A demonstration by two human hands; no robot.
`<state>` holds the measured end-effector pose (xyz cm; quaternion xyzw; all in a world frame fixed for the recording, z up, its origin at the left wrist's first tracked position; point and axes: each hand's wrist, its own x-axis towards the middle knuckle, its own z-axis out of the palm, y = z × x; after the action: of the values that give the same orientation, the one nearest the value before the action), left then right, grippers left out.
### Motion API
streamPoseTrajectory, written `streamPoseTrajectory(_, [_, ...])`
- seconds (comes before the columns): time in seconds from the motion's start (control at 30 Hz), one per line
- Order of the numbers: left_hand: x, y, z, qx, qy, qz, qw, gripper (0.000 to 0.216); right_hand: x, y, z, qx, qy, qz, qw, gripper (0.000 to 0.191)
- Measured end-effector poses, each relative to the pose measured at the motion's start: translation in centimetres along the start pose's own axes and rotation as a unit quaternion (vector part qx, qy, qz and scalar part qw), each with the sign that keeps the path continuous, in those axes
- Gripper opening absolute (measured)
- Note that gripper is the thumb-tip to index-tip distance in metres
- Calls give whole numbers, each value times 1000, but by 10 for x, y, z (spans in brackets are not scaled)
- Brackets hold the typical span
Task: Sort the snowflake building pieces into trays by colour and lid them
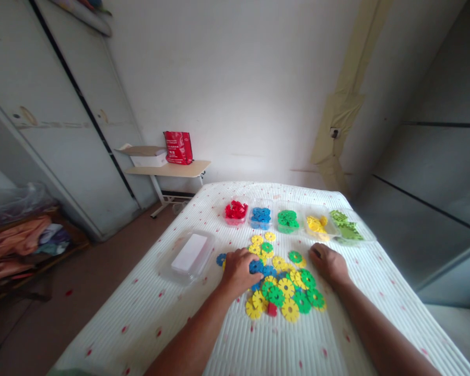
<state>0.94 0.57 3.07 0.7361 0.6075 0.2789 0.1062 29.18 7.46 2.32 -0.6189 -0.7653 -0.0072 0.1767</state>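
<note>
A loose pile of notched plastic discs in yellow, green and blue lies on the white quilted cover. My left hand [239,267] reaches in at the pile's left side, thumb and fingers closed around a blue notched disc [256,267]. Another blue disc [221,259] lies just left of that hand. My right hand [329,262] rests at the pile's right edge with its fingers curled in; what they hold, if anything, is hidden. Closest to it are a green disc [295,256] and a yellow one partly underneath. A small red piece [272,309] sits at the near edge of the pile.
Clear tubs stand in a row behind the pile: red pieces [236,211], blue discs [260,216], green discs [288,220], yellow pieces [317,225], light-green pieces [347,225]. At left lies a clear container [209,251] with a white rectangle [189,253]. A side table [191,169] holds a red bag [179,148].
</note>
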Motion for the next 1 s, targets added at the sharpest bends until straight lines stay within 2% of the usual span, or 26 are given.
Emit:
streamPoseTrajectory(0.2, [1,-1,4,22,18,10,1000,39,0,1,0,2,8,-4,1000,26])
streamPoseTrajectory(0.37, [1,8,2,37,48,61,996,35,0,1,1,7,7,-3,1000,26])
streamPoseTrajectory(0.53, [2,17,2,54,7,106,993,34,0,0,0,8,9,1,1000,26])
streamPoseTrajectory(0.73, [5,22,2,22,-30,107,994,33,0,0,0,6,8,-2,1000,25])
streamPoseTrajectory(1.0, [14,30,4,59,-97,118,987,32,0,1,1,0,12,-9,1000,26])
